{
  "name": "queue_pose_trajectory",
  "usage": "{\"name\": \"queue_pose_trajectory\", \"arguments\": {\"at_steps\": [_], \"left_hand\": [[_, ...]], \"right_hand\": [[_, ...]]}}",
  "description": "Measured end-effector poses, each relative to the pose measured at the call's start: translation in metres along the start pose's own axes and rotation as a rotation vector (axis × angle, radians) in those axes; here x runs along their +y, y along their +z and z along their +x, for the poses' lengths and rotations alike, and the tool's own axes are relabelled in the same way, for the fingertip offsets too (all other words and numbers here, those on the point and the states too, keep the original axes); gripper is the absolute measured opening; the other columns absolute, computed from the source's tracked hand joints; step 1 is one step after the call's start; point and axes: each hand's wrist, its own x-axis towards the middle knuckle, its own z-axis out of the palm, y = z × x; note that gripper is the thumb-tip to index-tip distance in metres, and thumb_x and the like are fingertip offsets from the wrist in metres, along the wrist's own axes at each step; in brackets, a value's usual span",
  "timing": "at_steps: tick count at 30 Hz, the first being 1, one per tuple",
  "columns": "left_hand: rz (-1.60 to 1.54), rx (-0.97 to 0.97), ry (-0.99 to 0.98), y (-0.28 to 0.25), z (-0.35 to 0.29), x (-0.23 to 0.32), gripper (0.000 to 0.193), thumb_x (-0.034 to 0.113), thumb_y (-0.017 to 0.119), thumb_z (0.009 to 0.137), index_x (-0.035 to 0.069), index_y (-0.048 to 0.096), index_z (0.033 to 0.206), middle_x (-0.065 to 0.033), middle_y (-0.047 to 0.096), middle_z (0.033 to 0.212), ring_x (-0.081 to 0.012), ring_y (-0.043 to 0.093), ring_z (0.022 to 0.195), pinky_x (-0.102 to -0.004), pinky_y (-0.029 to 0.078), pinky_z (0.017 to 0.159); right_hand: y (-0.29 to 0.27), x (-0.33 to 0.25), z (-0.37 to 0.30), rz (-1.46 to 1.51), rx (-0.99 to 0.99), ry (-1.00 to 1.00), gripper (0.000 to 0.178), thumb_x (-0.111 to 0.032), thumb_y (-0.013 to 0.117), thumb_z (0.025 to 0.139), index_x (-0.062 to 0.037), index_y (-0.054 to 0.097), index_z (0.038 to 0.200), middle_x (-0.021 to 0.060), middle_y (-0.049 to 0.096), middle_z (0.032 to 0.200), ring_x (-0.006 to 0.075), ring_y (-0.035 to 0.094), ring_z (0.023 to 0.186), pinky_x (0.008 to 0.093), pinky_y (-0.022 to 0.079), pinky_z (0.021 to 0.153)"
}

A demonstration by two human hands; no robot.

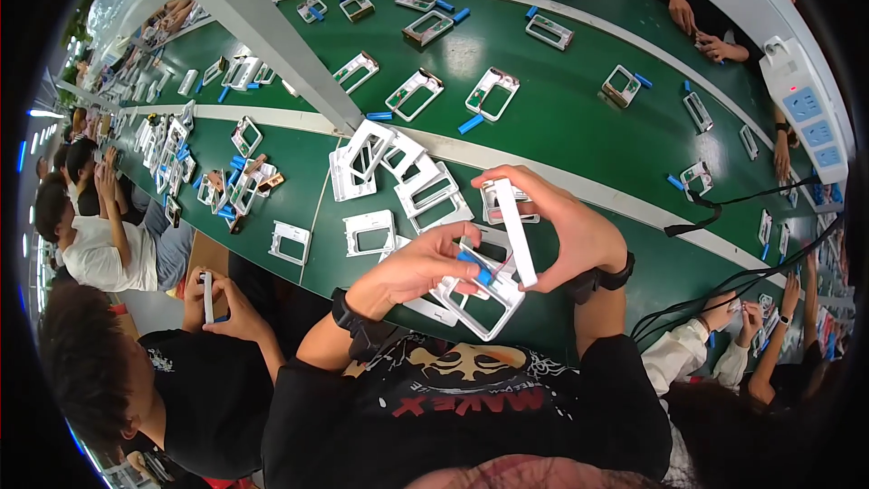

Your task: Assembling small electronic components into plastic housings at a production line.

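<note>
My left hand (421, 263) is closed, its fingertips pinching a small blue cylinder (476, 269) that looks like a battery. A thin wire seems to run from the cylinder toward my right hand. Thumb and fingers of my right hand (579, 231) grip a white plastic frame (515, 234), turned edge-on. Just under my hands is another white frame (490, 330) with a rectangular opening; whether my left hand touches it I cannot tell. A pile of similar white frames (425, 195) lies beyond my left hand on the green table.
Frames with circuit boards and blue cylinders (493, 93) sit on the green surface (561, 100) behind a pale rail. A grey post (272, 36) rises at left. A power strip (806, 109) and black cables (724, 285) are at right. Other people work on both sides.
</note>
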Motion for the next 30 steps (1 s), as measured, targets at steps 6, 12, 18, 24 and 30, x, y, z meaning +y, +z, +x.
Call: {"name": "queue_pose_trajectory", "arguments": {"at_steps": [6, 12, 18, 24, 30], "left_hand": [[0.022, 0.202, 0.243, 0.018, 0.018, 0.020, 0.039, 0.003, 0.070, 0.085, 0.002, 0.049, 0.118, -0.0164, 0.065, 0.106, -0.0193, 0.069, 0.089, -0.0267, 0.060, 0.074], [0.156, 0.389, 0.438, 0.039, 0.038, 0.028, 0.046, 0.002, 0.073, 0.082, -0.001, 0.053, 0.123, -0.0162, 0.065, 0.106, -0.0180, 0.069, 0.087, -0.0253, 0.059, 0.071], [0.301, 0.555, 0.529, 0.049, 0.057, 0.038, 0.047, 0.003, 0.074, 0.081, 0.001, 0.055, 0.124, -0.0101, 0.068, 0.099, -0.0144, 0.068, 0.085, -0.0252, 0.056, 0.072], [0.304, 0.514, 0.609, 0.052, 0.084, 0.037, 0.041, 0.003, 0.070, 0.084, 0.002, 0.053, 0.122, -0.0094, 0.068, 0.093, -0.0134, 0.067, 0.083, -0.0257, 0.054, 0.073], [0.289, 0.388, 0.605, 0.064, 0.103, 0.032, 0.044, 0.002, 0.061, 0.089, 0.005, 0.041, 0.128, -0.0104, 0.066, 0.094, -0.0167, 0.067, 0.087, -0.0281, 0.055, 0.074]], "right_hand": [[-0.012, -0.001, -0.007, -0.142, 0.177, -0.019, 0.109, -0.011, 0.085, 0.049, -0.0059, 0.033, 0.144, 0.0126, 0.040, 0.142, 0.0253, 0.042, 0.131, 0.0463, 0.044, 0.104], [-0.019, 0.001, -0.016, -0.251, 0.356, -0.080, 0.110, -0.013, 0.086, 0.047, -0.0059, 0.033, 0.144, 0.0127, 0.042, 0.141, 0.0263, 0.043, 0.131, 0.0471, 0.044, 0.104], [-0.026, 0.009, -0.024, -0.324, 0.489, -0.181, 0.112, -0.016, 0.087, 0.047, -0.0034, 0.033, 0.144, 0.0146, 0.042, 0.140, 0.0273, 0.043, 0.131, 0.0468, 0.045, 0.103], [-0.033, 0.016, -0.032, -0.380, 0.659, -0.335, 0.115, -0.019, 0.088, 0.046, -0.0013, 0.031, 0.144, 0.0173, 0.042, 0.140, 0.0290, 0.043, 0.131, 0.0456, 0.045, 0.102], [-0.040, 0.020, -0.036, -0.436, 0.685, -0.314, 0.115, -0.018, 0.088, 0.047, -0.0017, 0.030, 0.144, 0.0176, 0.041, 0.141, 0.0296, 0.043, 0.131, 0.0447, 0.046, 0.101]]}}
